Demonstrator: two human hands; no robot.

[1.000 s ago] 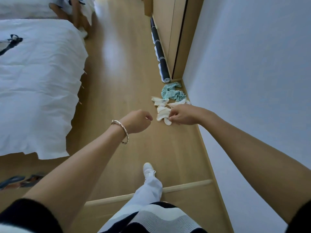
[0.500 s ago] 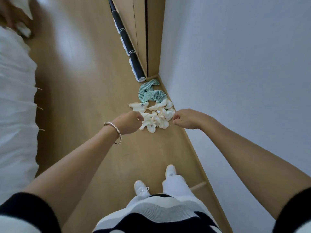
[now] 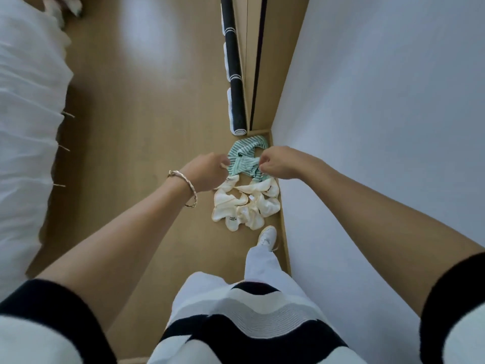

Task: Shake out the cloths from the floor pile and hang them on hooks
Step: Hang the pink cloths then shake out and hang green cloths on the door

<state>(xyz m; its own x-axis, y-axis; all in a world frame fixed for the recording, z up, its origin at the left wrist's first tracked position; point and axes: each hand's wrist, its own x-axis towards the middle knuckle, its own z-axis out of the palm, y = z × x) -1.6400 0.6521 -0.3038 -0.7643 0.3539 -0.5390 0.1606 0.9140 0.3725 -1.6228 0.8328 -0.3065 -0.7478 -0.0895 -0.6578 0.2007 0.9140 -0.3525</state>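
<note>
- View closed in on the floor pile (image 3: pixel 246 203), which lay against the wall (image 3: pixel 367 127). My shoe (image 3: pixel 267 235) was now just beside it.
- Green striped cloth (image 3: pixel 244 164) lay on the floor at the pile's far end.
- Left hand (image 3: pixel 207 172) and right hand (image 3: pixel 278 162) had moved to flank it, fingers curled. Couldn't tell if they were pinching it.
- Nothing shaken or hung yet.
</note>
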